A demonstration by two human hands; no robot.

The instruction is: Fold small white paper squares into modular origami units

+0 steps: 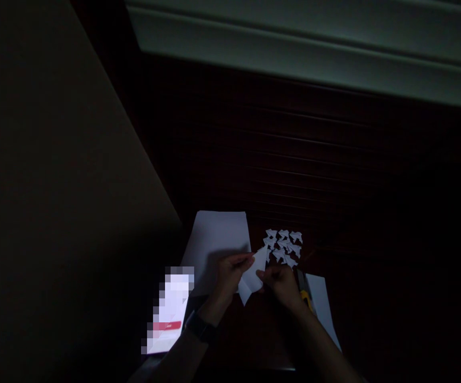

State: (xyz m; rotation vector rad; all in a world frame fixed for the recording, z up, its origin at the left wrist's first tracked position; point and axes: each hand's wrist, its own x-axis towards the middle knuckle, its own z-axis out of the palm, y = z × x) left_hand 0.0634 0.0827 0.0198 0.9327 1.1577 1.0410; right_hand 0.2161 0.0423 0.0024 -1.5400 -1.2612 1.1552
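A piece of folded white paper (pixel 254 274) is held up between my two hands, its upper tip pointing up and a lower flap hanging down. My left hand (pixel 229 272) pinches it along its left edge, thumb and fingers closed. On the other side, my right hand (pixel 280 282) grips the right edge between thumb and fingertips. Just behind the hands lie several small folded paper figures (pixel 283 246), set out in rows. A stack of white paper (pixel 222 231) lies beyond my left hand.
A lit screen (pixel 170 314), partly pixelated, stands at the left by my forearm. Under my right forearm are a yellow-and-black utility knife (pixel 305 298) and a white sheet (pixel 322 300). A wall (pixel 74 186) rises at the left. The room is dark.
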